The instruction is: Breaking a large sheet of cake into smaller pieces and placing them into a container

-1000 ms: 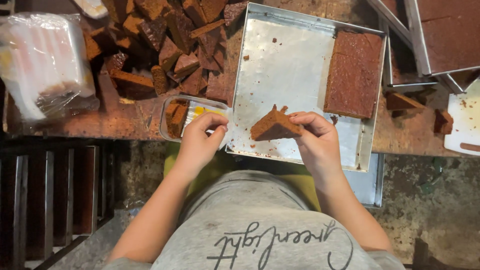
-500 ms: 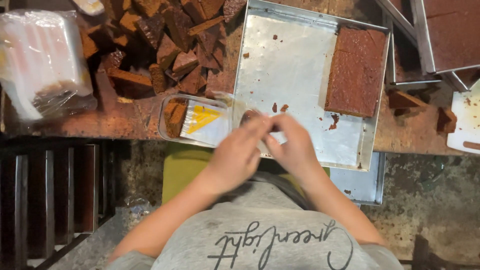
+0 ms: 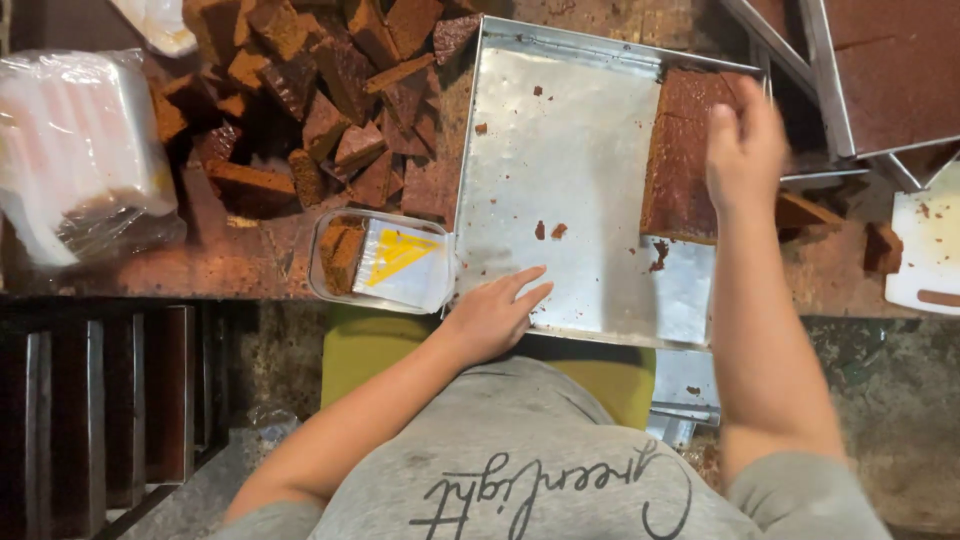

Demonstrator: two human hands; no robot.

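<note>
The left hand (image 3: 492, 312) rests flat, fingers spread and holding nothing, on the near edge of the metal tray (image 3: 560, 130); just left sits a clear container (image 3: 385, 262) on the bench (image 3: 250, 270); farther right, the right hand (image 3: 745, 150), loosely curled and holding nothing visible, hovers over the brown cake slab (image 3: 680, 170).

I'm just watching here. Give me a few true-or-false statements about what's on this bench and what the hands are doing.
1. The right hand is over the brown slab in the metal tray. True.
2. The left hand holds a knife. False: it is empty, its fingers on the tray's near edge.
3. The clear tub sits left of the tray. True.
4. The tray is full of cake. False: it is mostly bare, with one slab and crumbs.
5. Cut brown pieces are piled left of the tray. True.
</note>
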